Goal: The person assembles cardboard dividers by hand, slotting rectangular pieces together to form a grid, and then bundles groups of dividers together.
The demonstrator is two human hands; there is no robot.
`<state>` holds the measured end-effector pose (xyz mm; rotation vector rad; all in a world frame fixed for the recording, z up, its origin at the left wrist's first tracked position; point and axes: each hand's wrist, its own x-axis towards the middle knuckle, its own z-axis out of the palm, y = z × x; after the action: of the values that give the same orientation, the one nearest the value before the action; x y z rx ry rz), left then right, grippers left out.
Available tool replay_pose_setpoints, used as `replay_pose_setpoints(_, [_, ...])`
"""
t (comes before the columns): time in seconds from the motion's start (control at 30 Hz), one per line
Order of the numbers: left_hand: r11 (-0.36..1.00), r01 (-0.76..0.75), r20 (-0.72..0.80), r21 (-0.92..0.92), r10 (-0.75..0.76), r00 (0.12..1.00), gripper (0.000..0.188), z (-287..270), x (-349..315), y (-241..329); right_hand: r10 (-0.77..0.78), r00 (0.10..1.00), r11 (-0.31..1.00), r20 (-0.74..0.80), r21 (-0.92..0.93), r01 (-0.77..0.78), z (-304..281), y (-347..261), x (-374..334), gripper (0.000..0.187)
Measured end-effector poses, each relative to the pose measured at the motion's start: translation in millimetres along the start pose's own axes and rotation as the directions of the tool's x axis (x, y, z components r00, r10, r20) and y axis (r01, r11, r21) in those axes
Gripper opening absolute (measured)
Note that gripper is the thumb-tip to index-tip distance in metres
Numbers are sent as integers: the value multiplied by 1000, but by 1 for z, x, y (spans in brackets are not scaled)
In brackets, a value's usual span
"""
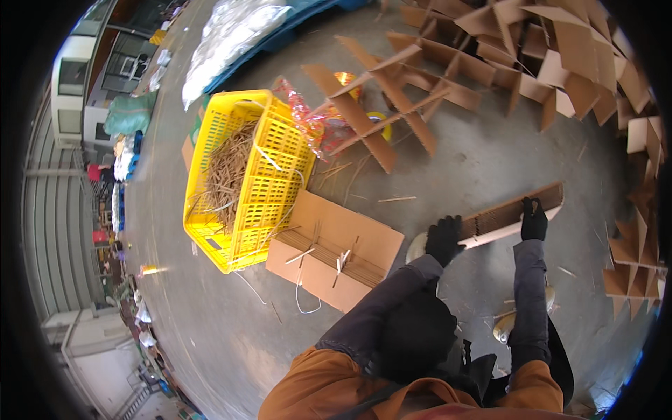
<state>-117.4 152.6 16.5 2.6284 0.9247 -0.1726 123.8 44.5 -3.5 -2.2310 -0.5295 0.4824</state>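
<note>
Both gloved hands on a long cardboard stack

We have our left hand (443, 240) and our right hand (535, 220) apart from each other, both in dark gloves, each clamped on one end of a long, narrow cardboard stack (498, 212). The stack is in front of our body, at a slant, its right end farther from us than its left. Our two pale shoes show below it on the grey concrete floor (210, 329).

To the left of our left hand, well apart from the stack, lies a slotted cardboard bundle (378, 241) with pale ties through it. A white cord (309, 312) loops beside its near edge. Just beyond the bundle stands a yellow crate (260, 218) — tilted in our view — with a heap of thin brown strips (227, 175) inside.

Farther out, interlocked cardboard dividers (379, 150) spread in a wide grid to the right. Near the crate we see red-and-clear plastic wrapping (299, 115). At the top, silvery sheeting (231, 35) lies on a blue pallet (280, 38).
</note>
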Motion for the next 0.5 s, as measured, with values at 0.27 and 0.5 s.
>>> replay_pose_setpoints(0.27, [945, -326, -170, -28, 317, 933, 88, -7, 45, 46, -113, 962, 981, 247, -126, 147, -13, 33, 22, 32])
replay_pose_setpoints(0.5, [895, -416, 11, 164, 420, 907, 60, 28, 30, 57, -34, 912, 851, 408, -468, 240, -52, 5, -49, 40])
